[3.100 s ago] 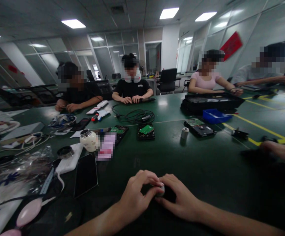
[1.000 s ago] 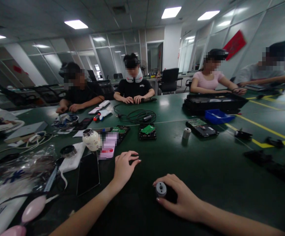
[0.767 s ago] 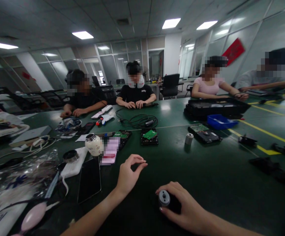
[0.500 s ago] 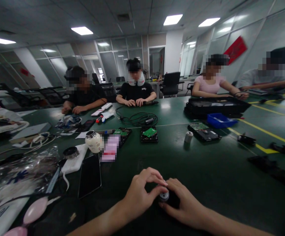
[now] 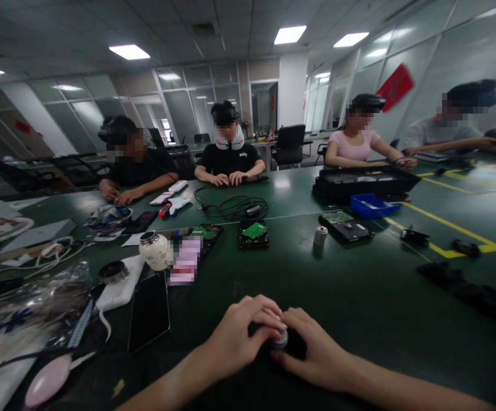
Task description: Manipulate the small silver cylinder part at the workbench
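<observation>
My right hand [image 5: 316,354] is wrapped round a small dark cylindrical part with a silver end cap [image 5: 281,338], which rests on the green table [image 5: 337,285] close to me. My left hand [image 5: 241,337] is curled against it, with fingertips pinched on the silver cap. Most of the part is hidden by both hands.
A black phone [image 5: 149,311], a white jar [image 5: 156,251], a white power bank [image 5: 121,288] and plastic bags [image 5: 20,308] lie to my left. Circuit boards [image 5: 254,233], a small metal can [image 5: 320,235], cables [image 5: 234,205] and a blue tray [image 5: 370,204] sit farther out. Several people sit across the table.
My left hand reached out to the left with its fingers apart, then came back and closed on the silver cap. My right hand kept hold of the part throughout.
</observation>
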A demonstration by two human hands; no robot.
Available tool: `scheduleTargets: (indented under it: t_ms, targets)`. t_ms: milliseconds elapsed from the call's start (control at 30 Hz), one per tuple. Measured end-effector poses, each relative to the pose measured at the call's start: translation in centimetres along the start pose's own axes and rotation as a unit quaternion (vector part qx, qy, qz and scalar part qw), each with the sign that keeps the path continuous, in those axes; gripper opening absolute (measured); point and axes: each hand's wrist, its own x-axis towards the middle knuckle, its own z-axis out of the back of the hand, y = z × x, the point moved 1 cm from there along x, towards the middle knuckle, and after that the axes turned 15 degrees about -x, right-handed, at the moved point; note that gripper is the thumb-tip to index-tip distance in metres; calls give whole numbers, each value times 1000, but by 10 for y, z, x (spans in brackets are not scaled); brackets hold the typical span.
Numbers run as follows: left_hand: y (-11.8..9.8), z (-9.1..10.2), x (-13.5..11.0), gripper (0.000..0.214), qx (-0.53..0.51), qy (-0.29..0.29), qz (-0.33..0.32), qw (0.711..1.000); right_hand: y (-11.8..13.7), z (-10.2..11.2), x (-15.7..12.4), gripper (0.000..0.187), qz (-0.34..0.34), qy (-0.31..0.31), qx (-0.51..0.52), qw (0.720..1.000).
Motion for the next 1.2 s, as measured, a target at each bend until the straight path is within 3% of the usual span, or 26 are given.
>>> scheduleTargets:
  t_ms: [267, 433, 600, 667, 800, 933, 1033, 1133, 1200]
  targets:
    - [-10, 7, 3, 42, -51, 60, 22, 997, -4, -4, -4, 46, 15, -18, 11, 1000]
    - [-7, 11, 7, 36, -67, 45, 52, 995, 0, 1, -2, 36, 18, -16, 15, 1000]
    - [-3, 15, 9, 64, -37, 12, 65, 997, 3, 6, 0, 32, 11, -4, 13, 1000]
    - [-4, 13, 8, 57, -32, 15, 50, 998, 3, 5, 0, 32, 11, -9, 13, 1000]
    - [-6, 4, 4, 16, -5, 14, 14, 1000, 0, 0, -1, 35, 14, -16, 17, 1000]
    - [0, 0, 2, 17, -20, -58, 14, 998, -1, 0, -1, 34, 3, -8, 10, 1000]
    - [17, 14, 7, 17, -8, -170, 20, 985, 1, 4, 0, 38, 2, -1, 14, 1000]
    - [43, 37, 12, 12, 162, -261, 36, 951, 5, 9, 0, 37, -4, 12, 20, 1000]
    - [61, 50, 14, 8, 228, -263, 59, 935, 7, 12, 1, 36, -9, 17, 22, 1000]
